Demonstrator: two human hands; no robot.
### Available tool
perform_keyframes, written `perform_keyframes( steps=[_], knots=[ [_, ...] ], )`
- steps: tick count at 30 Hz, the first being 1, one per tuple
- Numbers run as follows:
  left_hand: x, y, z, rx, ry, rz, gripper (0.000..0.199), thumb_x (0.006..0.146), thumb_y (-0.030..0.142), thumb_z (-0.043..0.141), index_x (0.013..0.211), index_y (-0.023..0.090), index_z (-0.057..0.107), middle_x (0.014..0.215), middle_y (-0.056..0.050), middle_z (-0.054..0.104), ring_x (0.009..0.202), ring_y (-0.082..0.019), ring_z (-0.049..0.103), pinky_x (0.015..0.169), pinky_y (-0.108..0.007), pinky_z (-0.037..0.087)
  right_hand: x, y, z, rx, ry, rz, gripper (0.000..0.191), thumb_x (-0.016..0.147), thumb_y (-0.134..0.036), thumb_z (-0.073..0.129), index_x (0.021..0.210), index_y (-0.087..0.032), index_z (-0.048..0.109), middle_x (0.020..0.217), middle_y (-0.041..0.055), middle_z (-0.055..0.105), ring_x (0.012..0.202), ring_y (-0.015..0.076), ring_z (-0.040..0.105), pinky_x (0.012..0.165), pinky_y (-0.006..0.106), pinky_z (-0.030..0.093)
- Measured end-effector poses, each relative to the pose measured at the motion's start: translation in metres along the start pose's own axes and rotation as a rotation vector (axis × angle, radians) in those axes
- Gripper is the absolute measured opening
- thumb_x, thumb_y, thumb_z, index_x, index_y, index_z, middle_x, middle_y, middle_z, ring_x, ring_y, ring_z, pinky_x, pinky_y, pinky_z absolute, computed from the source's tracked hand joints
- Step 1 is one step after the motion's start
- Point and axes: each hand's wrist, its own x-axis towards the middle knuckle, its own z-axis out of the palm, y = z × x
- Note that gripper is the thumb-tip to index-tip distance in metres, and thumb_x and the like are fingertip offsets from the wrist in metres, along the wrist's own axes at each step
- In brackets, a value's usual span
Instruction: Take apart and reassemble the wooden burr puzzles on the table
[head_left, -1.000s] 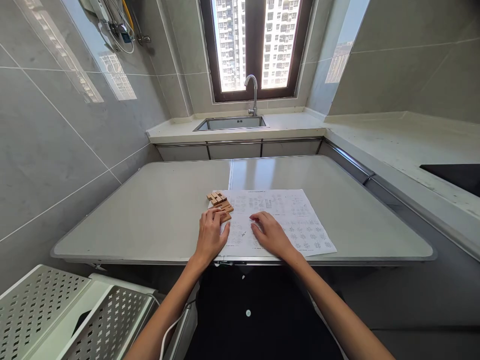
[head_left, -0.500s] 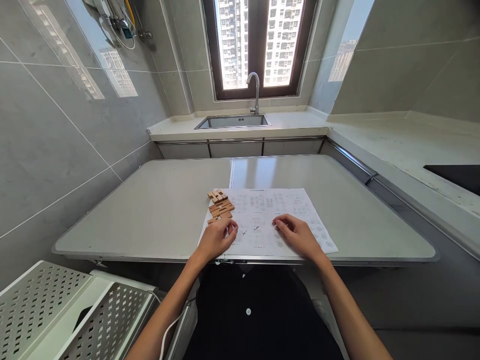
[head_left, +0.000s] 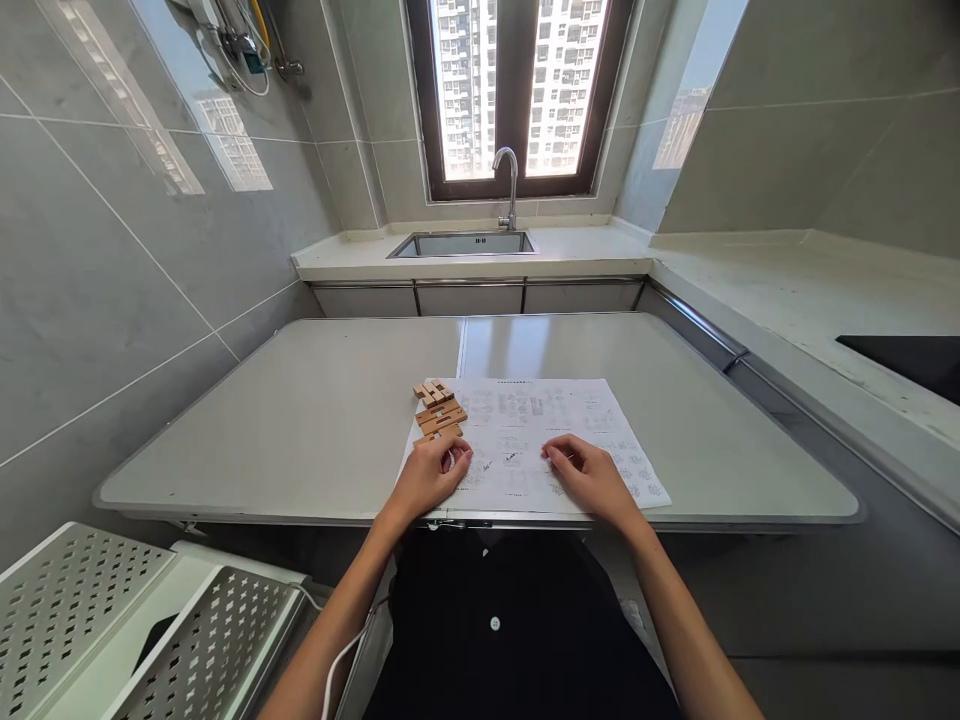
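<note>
A printed paper sheet [head_left: 532, 410] with small diagrams lies on the pale table [head_left: 337, 400]. Several notched wooden pieces [head_left: 441, 415] rest along its left edge, grouped in a column. My left hand [head_left: 433, 472] is on the sheet's lower left, just below the wooden pieces, its fingers curled in and thumb close to them; whether anything is between them is hidden. On the right half of the paper rests my right hand [head_left: 589, 475], fingers curled together with nothing visible in them.
Behind the table are a counter with a sink [head_left: 465, 245] and a faucet [head_left: 511, 185] under a window. A white perforated rack [head_left: 217, 630] stands at the lower left, with a white cable [head_left: 341, 660] beside my left arm.
The view has shifted slightly. My right hand's fingers have moved a little on the paper; the wooden pieces and the sheet look the same.
</note>
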Motion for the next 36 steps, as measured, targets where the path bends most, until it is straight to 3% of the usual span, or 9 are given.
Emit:
perform_keyframes(
  steps=[36],
  knots=[
    [-0.0031,-0.0062,0.0021,-0.052,0.010,-0.029,0.019,0.096,0.034,0.058,0.094,0.020,0.071,0.075,0.000,0.066,0.062,-0.014,0.051,0.062,-0.026,0.042,-0.0021,-0.0031,0.0021,-0.025,0.000,0.023,0.028,0.095,-0.046,0.056,0.094,-0.024,0.074,0.095,0.0041,0.078,0.078,0.0209,0.065,0.071,0.032,0.048]
  ],
)
